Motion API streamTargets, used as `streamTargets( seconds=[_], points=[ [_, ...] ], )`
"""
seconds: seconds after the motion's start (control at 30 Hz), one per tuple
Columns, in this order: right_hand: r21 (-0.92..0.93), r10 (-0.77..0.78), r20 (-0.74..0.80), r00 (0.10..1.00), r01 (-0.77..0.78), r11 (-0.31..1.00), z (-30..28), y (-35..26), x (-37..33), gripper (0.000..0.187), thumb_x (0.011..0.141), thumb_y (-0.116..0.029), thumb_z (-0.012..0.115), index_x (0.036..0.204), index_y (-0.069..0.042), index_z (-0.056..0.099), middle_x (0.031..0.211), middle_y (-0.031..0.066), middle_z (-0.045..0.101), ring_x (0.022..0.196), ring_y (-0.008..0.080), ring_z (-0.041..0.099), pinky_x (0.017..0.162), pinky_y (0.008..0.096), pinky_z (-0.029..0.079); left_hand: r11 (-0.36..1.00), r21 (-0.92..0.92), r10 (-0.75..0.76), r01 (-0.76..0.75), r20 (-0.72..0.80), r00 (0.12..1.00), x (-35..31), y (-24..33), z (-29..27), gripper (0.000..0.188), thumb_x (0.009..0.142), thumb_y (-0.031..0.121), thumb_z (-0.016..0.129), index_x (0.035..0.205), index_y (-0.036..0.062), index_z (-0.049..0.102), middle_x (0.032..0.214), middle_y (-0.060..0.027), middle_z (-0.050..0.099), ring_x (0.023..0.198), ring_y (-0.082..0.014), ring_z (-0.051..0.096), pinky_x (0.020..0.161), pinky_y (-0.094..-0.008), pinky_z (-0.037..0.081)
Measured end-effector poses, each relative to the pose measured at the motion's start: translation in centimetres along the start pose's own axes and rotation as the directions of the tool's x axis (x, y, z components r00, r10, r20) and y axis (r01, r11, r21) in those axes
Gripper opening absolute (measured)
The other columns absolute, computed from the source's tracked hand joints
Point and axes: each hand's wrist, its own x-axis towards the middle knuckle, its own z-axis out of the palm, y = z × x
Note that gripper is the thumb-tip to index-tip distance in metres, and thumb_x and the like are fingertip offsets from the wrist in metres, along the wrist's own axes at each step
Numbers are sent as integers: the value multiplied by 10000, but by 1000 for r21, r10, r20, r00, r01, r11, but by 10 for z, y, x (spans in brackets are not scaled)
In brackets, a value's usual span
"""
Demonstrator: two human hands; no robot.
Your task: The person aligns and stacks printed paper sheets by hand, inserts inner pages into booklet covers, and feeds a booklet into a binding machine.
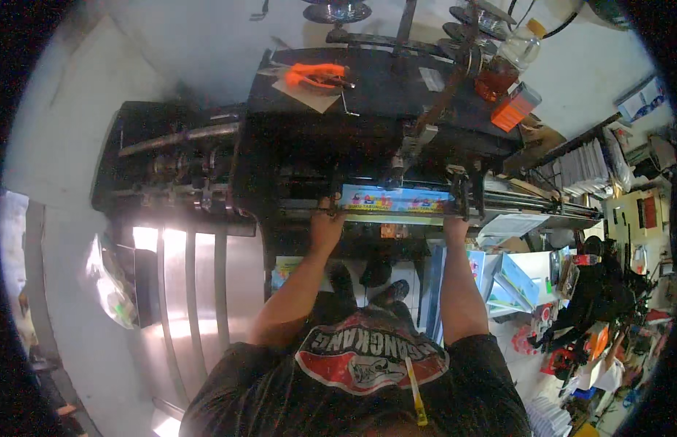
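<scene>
A printed light-blue cover sheet [397, 199] with small coloured figures lies under the head of a dark machine [295, 131]. At its left end my left hand [327, 224] is closed on the edge, with the fingertips partly in shadow. My right hand [456, 229] grips the right end, its fingers partly hidden by a dark metal part. Between the hands, a thin horizontal bar runs across the sheet's lower part.
Orange-handled pliers [317, 75] rest on the machine top. A bottle of dark liquid [499, 76] and an orange box [515, 107] stand at its right. Wire spools [337, 12] hang behind. Blue printed stacks [513, 282] lie right of my arm; a metal-slatted surface [193, 291] is at left.
</scene>
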Motion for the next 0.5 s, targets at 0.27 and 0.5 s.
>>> streamTargets(
  seconds=[0.27,0.5],
  points=[
    [-35,-113,66,991,115,993,-17,5,9,264,850,-86,547,1111,-62,514,905,63,597,750,187,580,641,325,506,984,177,4,-12,46,999,-1,-18,15,355,753,127,665,1085,41,572,874,-186,652,780,-368,627,692,-426,494],
    [182,-50,61,997,38,983,7,0,3,269,846,-92,552,1110,-50,522,916,72,607,782,213,589,683,344,517,967,221,128,-130,24,992,-4,-38,13,382,745,158,667,1097,34,582,901,-198,658,823,-383,633,720,-435,504]
  ],
)
